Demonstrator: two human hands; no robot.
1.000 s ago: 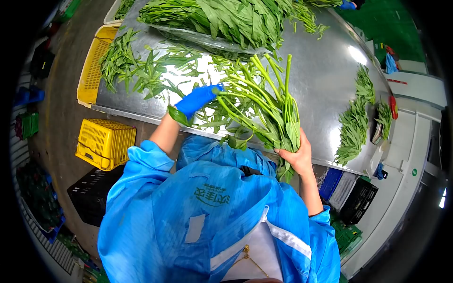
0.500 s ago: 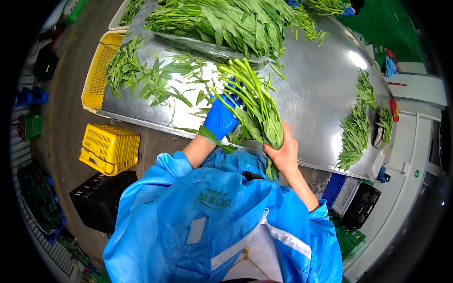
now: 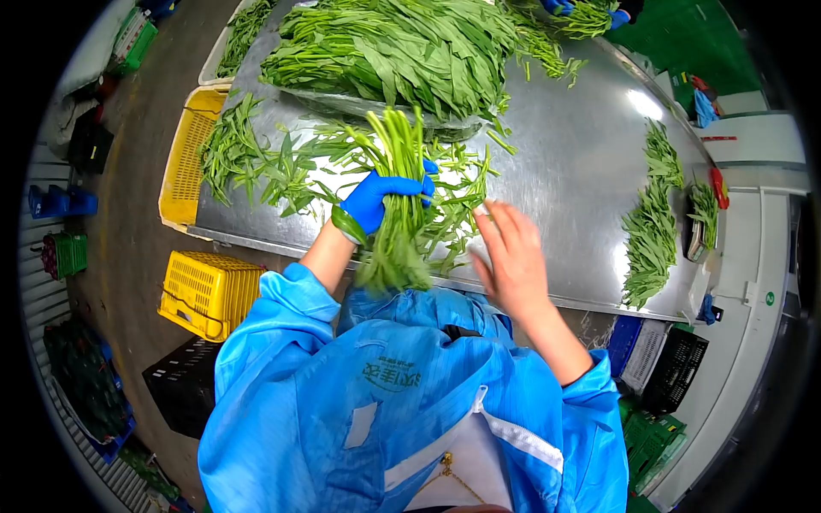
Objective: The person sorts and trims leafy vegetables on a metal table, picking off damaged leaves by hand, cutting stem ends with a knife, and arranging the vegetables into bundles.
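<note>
My left hand [image 3: 376, 198], in a blue glove, is wrapped round a bunch of water spinach [image 3: 398, 227]. Its cut stems point away from me and its leafy end hangs toward me, blurred at the tips. To the right, my bare right hand [image 3: 516, 261] is apart from the bunch, fingers stretched out with nothing in them. Loose stems and leaves [image 3: 453, 209] lie on the metal table [image 3: 564, 171] between and beyond my hands. A large heap of water spinach [image 3: 402, 51] rests on clear plastic at the far side.
More leafy stalks [image 3: 282, 171] lie at the table's left, near a yellow crate [image 3: 181, 162]. Bunches [image 3: 654, 231] line the right edge. Another yellow crate [image 3: 209, 291] and a black crate [image 3: 184, 385] stand on the floor. Another person's gloved hands [image 3: 617, 17] hold greens at the far edge.
My left hand now grips the bunch around its stems and has brought it left, more upright. My right hand has let go of the leafy end and opened.
</note>
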